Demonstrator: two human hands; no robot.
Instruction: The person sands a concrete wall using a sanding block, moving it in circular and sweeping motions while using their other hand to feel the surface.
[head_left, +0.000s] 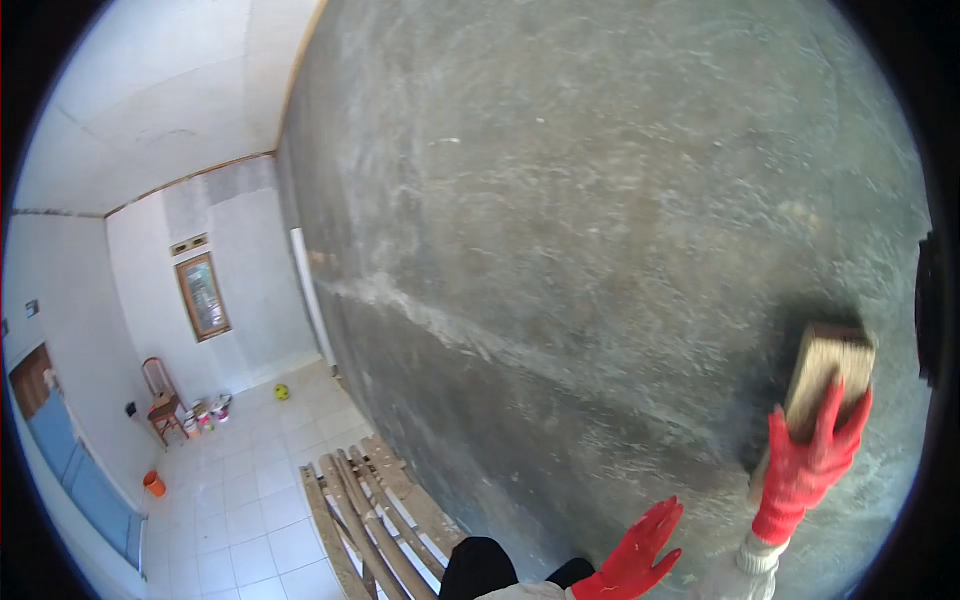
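A person stood high up on a wooden scaffold [375,510], facing a large grey plastered wall [600,200], seen through a wide, rounded lens. Both hands wore red gloves.

The right hand [808,462] gripped a wooden block [828,372], a plasterer's float by the look of it. The fingers were wrapped over its lower end, and it was pressed flat against the wall near the right edge of the view. The left hand [638,552] was open, fingers spread, holding nothing. It hovered close to the wall, lower down and to the left of the block; whether it touched the surface could not be told.

The wall looked wet and dark over most of its face, with pale swirls and streaks where it had been rubbed. A lighter ridge ran slantwise across the middle. Judging by this, the plaster coat was already on and much of the upper part had been worked over. The darker band below the ridge and the patch around the block seemed to need more smoothing.

Far below lay a white tiled floor [250,500]. On it stood a wooden chair [160,395], an orange bucket [153,484], a few small pots and a yellow ball [282,392]. A framed picture [203,296] hung on the white end wall.
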